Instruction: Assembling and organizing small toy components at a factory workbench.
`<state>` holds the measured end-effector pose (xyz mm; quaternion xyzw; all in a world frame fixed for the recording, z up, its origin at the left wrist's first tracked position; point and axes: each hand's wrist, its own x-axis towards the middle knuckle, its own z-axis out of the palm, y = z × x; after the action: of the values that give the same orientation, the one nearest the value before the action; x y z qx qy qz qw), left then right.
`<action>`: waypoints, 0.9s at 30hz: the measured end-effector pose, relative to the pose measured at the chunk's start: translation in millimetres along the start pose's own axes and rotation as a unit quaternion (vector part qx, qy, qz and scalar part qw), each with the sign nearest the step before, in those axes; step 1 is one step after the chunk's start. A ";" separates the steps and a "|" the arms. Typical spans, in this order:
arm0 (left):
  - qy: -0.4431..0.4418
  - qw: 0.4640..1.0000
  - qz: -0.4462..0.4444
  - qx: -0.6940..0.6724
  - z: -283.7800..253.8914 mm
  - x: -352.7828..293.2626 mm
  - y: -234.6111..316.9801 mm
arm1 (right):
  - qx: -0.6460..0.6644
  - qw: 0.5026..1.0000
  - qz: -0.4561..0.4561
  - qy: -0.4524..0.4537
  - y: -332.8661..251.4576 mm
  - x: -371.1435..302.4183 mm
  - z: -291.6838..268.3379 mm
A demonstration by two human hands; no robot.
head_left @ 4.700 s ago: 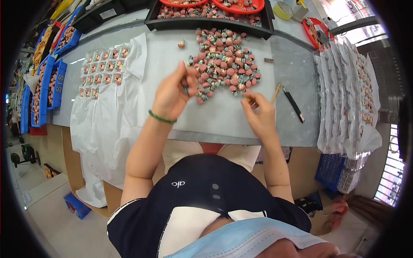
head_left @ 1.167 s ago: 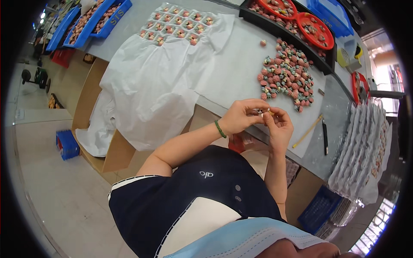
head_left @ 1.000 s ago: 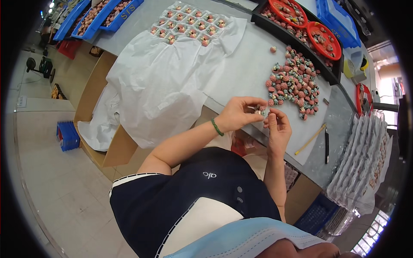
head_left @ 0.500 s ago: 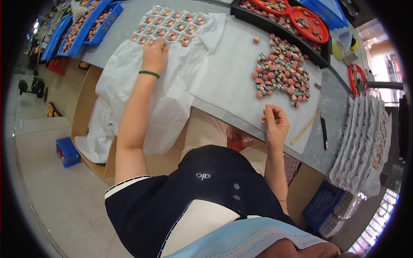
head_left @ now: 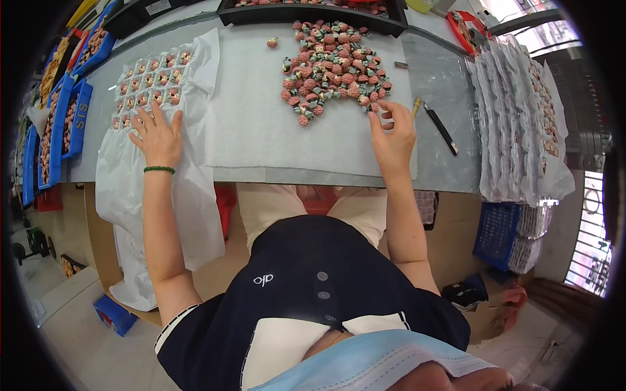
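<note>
Left hand opened out at the tray, right hand in at the pile!
The left hand's (head_left: 158,135) fingers, bunched moments earlier, were splayed at the tray's (head_left: 156,73) near edge, so a figure had probably been placed. The right hand (head_left: 396,135) had reached the figure pile's (head_left: 336,70) near edge; whether its fingertips had closed on one, I couldn't tell.

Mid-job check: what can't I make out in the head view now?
All in the head view:
- Some cells of the celled tray: hidden by the fingers of the left hand.
- Whether the right hand holds a piece: its curled fingers hide the grip.
- The far part of the black tray: cut off by the upper edge.
- Fine details on the piled figurines: too small.
</note>
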<state>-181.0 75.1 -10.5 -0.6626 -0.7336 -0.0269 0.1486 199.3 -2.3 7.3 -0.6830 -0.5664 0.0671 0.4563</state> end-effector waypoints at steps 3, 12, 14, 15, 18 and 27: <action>0.089 0.993 0.065 -0.052 -46.9 -13.3 35.6 | -0.062 0.997 -0.037 -0.019 8.1 10.4 -0.1; -0.191 0.682 0.153 -0.690 -77.8 -66.6 137.9 | 0.272 0.953 0.095 -0.091 1.3 -23.6 19.0; -0.271 0.556 0.055 -0.784 -59.3 -83.2 156.1 | 0.409 0.886 0.180 -0.120 -14.9 -33.5 20.4; -0.270 0.556 0.054 -0.784 -56.6 -87.4 163.6 | 0.530 0.795 0.263 -0.136 -21.1 -39.2 21.0; -0.355 0.381 -0.058 -0.852 -55.8 -97.3 177.4 | 0.569 0.772 0.250 -0.135 -36.3 -60.1 34.1; -0.301 0.403 -0.032 -0.864 -38.3 -84.6 158.0 | 0.492 0.841 0.149 -0.169 -34.2 -66.8 38.8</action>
<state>-12.5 3.5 -20.2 -0.3798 -0.3384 -0.4502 -0.7339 127.9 -38.8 -19.5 -0.4229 -0.4185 0.5185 0.6142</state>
